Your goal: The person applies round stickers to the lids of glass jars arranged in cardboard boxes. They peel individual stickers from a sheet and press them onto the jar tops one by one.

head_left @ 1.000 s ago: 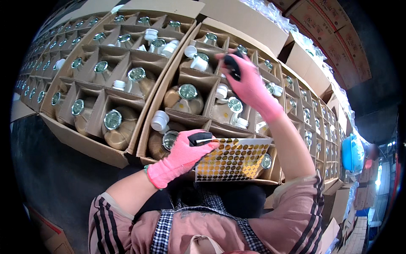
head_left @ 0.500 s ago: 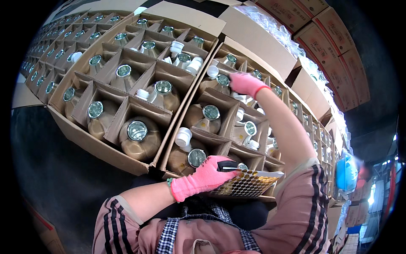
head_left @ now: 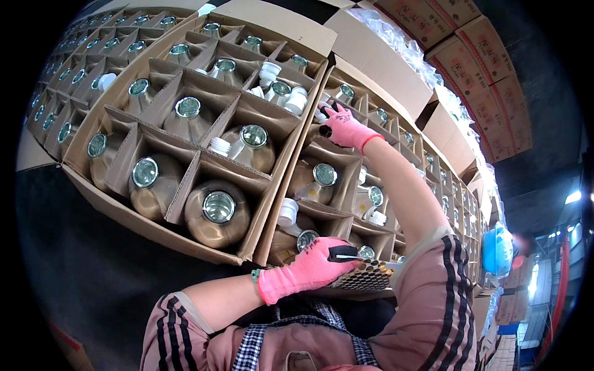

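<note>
In a pink work glove with dark-coated fingertips, my left hand pinches a sheet of round gold stickers over the near edge of the right carton. My right hand, gloved alike, reaches into that carton's far left part. Its fingers are closed about a white plastic cap, partly hidden by them. A bottle mouth beneath that hand is covered. Closer to me stand bronze glass flask liners with silvery mouths, such as one liner in its own cell. Another white cap rests beside the nearest liner.
A second divided carton of liners stands at the left, with several white caps among its cells. More filled cartons stretch away left. Clear plastic wrap and stacked boxes lie beyond; a blue item hangs at right.
My right hand has moved left across the bottle mouth onto the white cap. My left hand keeps the sticker sheet, which now tilts more edge-on. The whole view has shifted slightly.
</note>
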`<state>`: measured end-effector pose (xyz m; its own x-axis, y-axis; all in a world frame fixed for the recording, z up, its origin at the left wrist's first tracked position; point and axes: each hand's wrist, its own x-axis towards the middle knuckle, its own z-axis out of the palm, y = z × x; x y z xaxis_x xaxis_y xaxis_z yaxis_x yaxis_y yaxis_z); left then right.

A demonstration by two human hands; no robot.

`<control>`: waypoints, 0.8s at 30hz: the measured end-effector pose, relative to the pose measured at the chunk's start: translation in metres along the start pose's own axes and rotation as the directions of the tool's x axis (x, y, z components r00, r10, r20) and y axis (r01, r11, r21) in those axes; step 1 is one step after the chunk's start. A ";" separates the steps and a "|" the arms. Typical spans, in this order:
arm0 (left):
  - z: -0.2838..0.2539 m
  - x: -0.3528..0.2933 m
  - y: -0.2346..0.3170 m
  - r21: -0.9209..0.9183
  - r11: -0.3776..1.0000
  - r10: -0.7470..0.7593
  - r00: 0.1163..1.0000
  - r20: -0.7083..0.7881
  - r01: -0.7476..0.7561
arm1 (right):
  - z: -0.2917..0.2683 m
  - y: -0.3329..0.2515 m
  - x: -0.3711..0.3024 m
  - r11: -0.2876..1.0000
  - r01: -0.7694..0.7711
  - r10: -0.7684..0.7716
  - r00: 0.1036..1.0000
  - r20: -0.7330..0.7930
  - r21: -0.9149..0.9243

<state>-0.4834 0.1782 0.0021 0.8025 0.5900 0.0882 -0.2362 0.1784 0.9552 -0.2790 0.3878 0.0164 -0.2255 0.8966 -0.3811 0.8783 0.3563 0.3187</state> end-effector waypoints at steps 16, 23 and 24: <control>-0.011 -0.007 0.001 0.070 0.989 0.130 0.991 -0.010 -0.129 | -0.008 -0.014 0.008 0.955 -0.003 -0.005 1.000 -0.025 -0.296; -0.011 -0.012 0.012 0.201 0.978 0.074 0.996 -0.046 -0.064 | -0.011 -0.009 -0.007 0.976 -0.194 0.153 0.936 -0.317 -0.101; -0.012 -0.012 0.012 0.217 0.975 0.067 0.996 -0.051 -0.054 | -0.013 -0.007 -0.013 0.974 -0.225 0.210 0.908 -0.363 0.002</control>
<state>-0.5025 0.1824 0.0091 0.7558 0.6403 0.1370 -0.1546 -0.0289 0.9876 -0.2879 0.3768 0.0308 -0.1734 0.9842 0.0364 0.9072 0.1452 0.3948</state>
